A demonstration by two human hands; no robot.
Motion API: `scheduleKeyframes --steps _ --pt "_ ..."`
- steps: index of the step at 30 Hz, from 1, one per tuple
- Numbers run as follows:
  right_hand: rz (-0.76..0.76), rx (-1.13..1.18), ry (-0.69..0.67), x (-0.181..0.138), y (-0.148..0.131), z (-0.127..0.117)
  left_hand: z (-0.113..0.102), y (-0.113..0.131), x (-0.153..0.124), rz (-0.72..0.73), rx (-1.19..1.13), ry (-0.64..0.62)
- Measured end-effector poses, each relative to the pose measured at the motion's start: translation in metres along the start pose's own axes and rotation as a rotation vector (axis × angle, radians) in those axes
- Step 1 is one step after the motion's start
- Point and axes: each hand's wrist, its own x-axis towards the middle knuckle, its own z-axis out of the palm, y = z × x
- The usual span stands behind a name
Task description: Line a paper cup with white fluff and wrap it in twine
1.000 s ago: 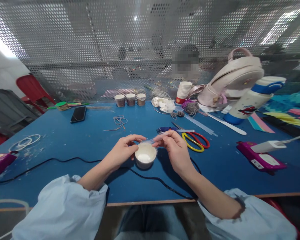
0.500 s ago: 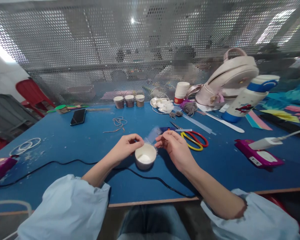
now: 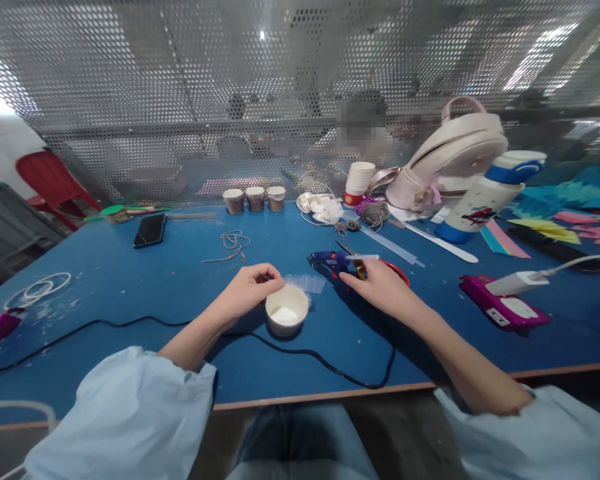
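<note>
My left hand (image 3: 250, 290) is closed in a pinch at the far left rim of a white paper cup (image 3: 287, 329), which stands on the table. A sheer, pleated strip (image 3: 307, 284) sticks out to the right from behind the cup; how it joins the cup is hidden. My right hand (image 3: 380, 283) is wrapped round the handle of a blue glue gun (image 3: 325, 257) that lies with its nozzle to the left. A clear glue stick (image 3: 363, 257) pokes out of its back. Scissors with red and yellow handles (image 3: 396, 269) are partly covered by my right hand.
A black cord (image 3: 305, 351) runs along the table (image 3: 145, 373) in front of the cup. Three wrapped cups (image 3: 255, 200), a cup stack (image 3: 359, 183), yarn (image 3: 373, 215), a bottle (image 3: 485, 200) and a bag (image 3: 450, 160) stand behind. A purple power strip (image 3: 510, 307) lies right.
My right hand has let go of the sheer strip and moved right onto the glue gun. The strip now hangs out low beside the cup. My left hand stays at the cup.
</note>
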Motion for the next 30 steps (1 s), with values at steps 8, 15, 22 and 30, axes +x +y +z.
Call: scheduleKeyframes --steps 8,15,22,30 --pt "0.004 0.142 -0.057 0.025 -0.013 0.017 -0.003 -0.003 0.001 -0.035 -0.053 0.0" --pt "-0.047 0.39 -0.105 -0.032 -0.038 -0.021 -0.005 -0.006 0.004 -0.111 -0.19 -0.021" --pt "-0.483 0.059 -0.253 -0.064 -0.071 -0.01 -0.005 -0.008 0.004 -0.15 -0.269 -0.04" --pt "-0.689 -0.158 -0.253 -0.055 -0.072 0.005 -0.003 -0.008 0.005 -0.17 -0.314 -0.042"
